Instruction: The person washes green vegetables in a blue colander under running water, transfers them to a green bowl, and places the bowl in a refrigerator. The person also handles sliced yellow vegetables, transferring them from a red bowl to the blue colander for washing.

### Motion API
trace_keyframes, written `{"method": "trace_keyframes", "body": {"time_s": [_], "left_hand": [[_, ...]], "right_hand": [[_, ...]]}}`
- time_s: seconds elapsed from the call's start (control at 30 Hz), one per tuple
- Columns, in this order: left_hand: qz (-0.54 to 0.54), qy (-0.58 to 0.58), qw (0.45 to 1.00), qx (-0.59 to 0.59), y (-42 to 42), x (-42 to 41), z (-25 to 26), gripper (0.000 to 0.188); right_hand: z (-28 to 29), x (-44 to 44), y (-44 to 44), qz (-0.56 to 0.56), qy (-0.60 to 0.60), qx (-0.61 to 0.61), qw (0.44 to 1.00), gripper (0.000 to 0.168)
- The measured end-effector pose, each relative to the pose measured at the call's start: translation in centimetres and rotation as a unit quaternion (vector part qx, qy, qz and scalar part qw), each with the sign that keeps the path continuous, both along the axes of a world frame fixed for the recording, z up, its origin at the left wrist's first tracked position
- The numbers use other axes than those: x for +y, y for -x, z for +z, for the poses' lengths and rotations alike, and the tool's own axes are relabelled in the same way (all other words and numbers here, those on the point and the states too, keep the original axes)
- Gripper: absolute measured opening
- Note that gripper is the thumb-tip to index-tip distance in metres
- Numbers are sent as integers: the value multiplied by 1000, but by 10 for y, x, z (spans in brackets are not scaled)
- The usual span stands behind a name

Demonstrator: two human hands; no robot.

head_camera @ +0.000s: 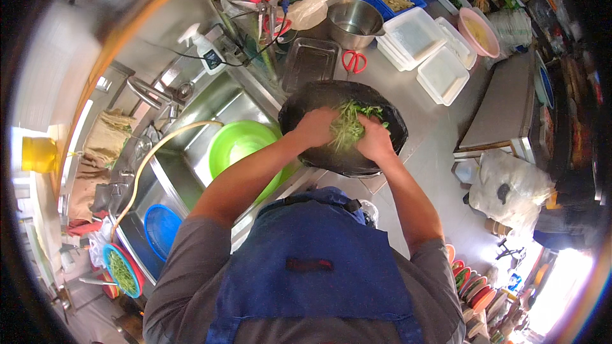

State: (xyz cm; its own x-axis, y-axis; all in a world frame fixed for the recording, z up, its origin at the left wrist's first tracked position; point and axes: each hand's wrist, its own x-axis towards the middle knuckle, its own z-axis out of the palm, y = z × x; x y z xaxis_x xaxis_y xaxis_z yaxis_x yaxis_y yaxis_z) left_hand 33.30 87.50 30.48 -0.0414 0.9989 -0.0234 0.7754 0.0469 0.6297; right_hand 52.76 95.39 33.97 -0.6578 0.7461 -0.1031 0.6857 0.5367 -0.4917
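Observation:
Both hands are over a wide black basin (344, 165), which looks lined with a black plastic bag. My left hand (318, 126) grips one side of a bunch of thin green leafy stems (347, 129). From the other side my right hand (374, 137) holds the same greens. The fingertips of both hands are partly hidden among the stems. More leaves show at the basin's far side, beyond my right hand.
Left of the basin, a lime-green bowl (224, 145) sits in a steel sink (229, 100), with a hose (158, 145) running into it. Red-handled scissors (354, 61), a dark tray (311, 59), a steel pot (355, 19) and white plastic containers (413, 33) occupy the counter beyond.

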Motion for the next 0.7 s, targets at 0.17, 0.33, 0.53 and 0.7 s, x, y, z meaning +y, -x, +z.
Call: {"method": "trace_keyframes", "body": {"time_s": [0.17,0.33,0.53,0.7], "left_hand": [[19,-33,999,26,3,-7,-6,41],[38,-6,999,5,7,-20,5,42],[26,-94,994,52,-19,-2,-21,12],[77,-100,992,17,-12,3,-23,17]], "right_hand": [[6,-5,7,-5,-26,23,999,58],[2,-10,17,42,-92,34,994,68],[-25,-11,-10,81,-94,102,987,56],[-18,1,4,94,-90,60,990,56]]}}
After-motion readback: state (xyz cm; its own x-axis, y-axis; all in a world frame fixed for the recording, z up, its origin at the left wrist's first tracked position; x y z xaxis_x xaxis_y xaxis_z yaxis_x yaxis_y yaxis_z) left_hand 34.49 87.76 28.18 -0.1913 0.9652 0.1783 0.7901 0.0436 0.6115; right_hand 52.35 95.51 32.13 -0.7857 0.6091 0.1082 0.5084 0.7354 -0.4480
